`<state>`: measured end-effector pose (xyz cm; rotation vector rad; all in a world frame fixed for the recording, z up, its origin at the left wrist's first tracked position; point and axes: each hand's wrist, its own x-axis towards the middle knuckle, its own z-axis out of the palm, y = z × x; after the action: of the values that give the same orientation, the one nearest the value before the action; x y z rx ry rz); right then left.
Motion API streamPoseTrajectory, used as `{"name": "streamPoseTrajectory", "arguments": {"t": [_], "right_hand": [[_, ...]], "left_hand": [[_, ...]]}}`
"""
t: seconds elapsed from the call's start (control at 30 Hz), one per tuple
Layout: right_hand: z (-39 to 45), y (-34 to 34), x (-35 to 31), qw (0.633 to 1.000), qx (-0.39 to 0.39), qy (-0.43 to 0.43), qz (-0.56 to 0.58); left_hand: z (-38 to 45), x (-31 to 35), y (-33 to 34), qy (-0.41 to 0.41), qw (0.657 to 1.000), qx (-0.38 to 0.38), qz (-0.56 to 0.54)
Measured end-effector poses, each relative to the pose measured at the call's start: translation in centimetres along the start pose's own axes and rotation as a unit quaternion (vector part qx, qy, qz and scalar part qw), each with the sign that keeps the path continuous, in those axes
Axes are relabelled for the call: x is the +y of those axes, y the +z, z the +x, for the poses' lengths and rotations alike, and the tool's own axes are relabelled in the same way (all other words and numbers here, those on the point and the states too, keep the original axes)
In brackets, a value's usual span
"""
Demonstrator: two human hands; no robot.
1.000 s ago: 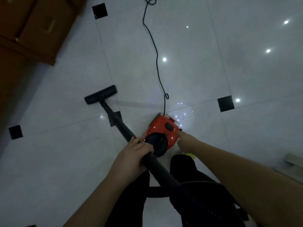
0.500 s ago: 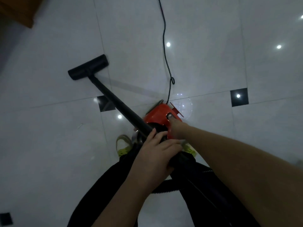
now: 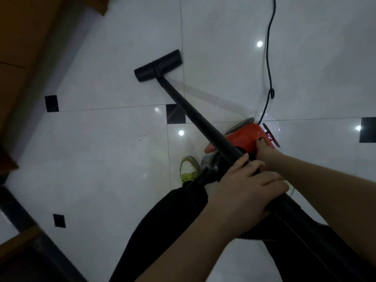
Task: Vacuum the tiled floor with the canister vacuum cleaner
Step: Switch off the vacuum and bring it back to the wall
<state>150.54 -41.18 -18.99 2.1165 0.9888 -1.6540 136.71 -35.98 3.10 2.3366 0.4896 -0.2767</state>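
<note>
Seemingly the switch is being worked: with the left hand (image 3: 242, 192) wrapped around the black wand (image 3: 195, 117) beside the red canister (image 3: 243, 139), the right hand's (image 3: 264, 151) fingertips, grip unclear, should press firmly without shoving the canister.

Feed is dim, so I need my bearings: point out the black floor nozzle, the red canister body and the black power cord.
black floor nozzle (image 3: 158, 65): head view, middle of the flat head.
red canister body (image 3: 243, 138): head view, top of the shell.
black power cord (image 3: 269, 58): head view, stretch lying on the tiles.
</note>
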Motion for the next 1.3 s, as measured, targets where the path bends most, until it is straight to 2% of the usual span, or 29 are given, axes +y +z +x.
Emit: {"name": "streamPoseTrajectory", "arguments": {"t": [0.13,0.27,0.37,0.47,0.5,0.57,0.67,0.7,0.73,0.83,0.9,1.03,1.3], "right_hand": [[-0.9,-0.1,-0.4,0.999,0.003,-0.013,0.038],[-5.5,-1.3,-2.0,0.998,-0.013,-0.031,0.049],[-11.1,-3.1,-4.6,0.997,-0.056,-0.051,-0.014],[-18.0,-4.9,-7.2,0.991,-0.092,0.012,0.096],[-20.6,-5.5,-7.7,0.977,-0.13,0.035,0.163],[-25.6,-6.4,-8.5,0.928,-0.196,0.09,0.304],[-33.2,-7.4,-9.5,0.86,-0.297,0.1,0.402],[-35.2,-7.4,-9.7,0.85,-0.31,0.089,0.416],[-36.7,-7.2,-10.0,0.854,-0.302,0.073,0.419],[-39.5,-6.1,-10.1,0.906,-0.233,0.022,0.353],[-40.7,-5.9,-9.9,0.925,-0.217,0.011,0.31],[-43.2,-6.9,-8.7,0.939,-0.221,-0.008,0.262],[-43.6,-5.4,-8.5,0.952,-0.257,-0.038,0.162]], "left_hand": [[-0.4,0.3,-0.1,0.006,0.999,0.024,0.03],[-1.8,0.9,-0.4,-0.024,0.998,0.054,0.004],[-3.5,1.6,-1.0,-0.057,0.994,0.086,-0.033],[-5.3,2.5,-1.6,-0.101,0.986,0.112,-0.07],[-6.0,2.8,-1.7,-0.116,0.984,0.113,-0.077],[-7.3,3.2,-1.9,-0.148,0.978,0.113,-0.088],[-8.8,3.6,-2.3,-0.214,0.962,0.132,-0.106],[-9.1,3.5,-2.4,-0.225,0.959,0.138,-0.106],[-9.4,3.5,-2.5,-0.233,0.958,0.135,-0.101],[-10.0,3.1,-2.5,-0.266,0.956,0.109,-0.05],[-10.5,3.5,-2.7,-0.293,0.95,0.09,-0.051],[-11.5,6.2,-2.3,-0.294,0.949,0.096,-0.068],[-14.9,7.9,1.0,-0.37,0.919,0.1,-0.092]]}}
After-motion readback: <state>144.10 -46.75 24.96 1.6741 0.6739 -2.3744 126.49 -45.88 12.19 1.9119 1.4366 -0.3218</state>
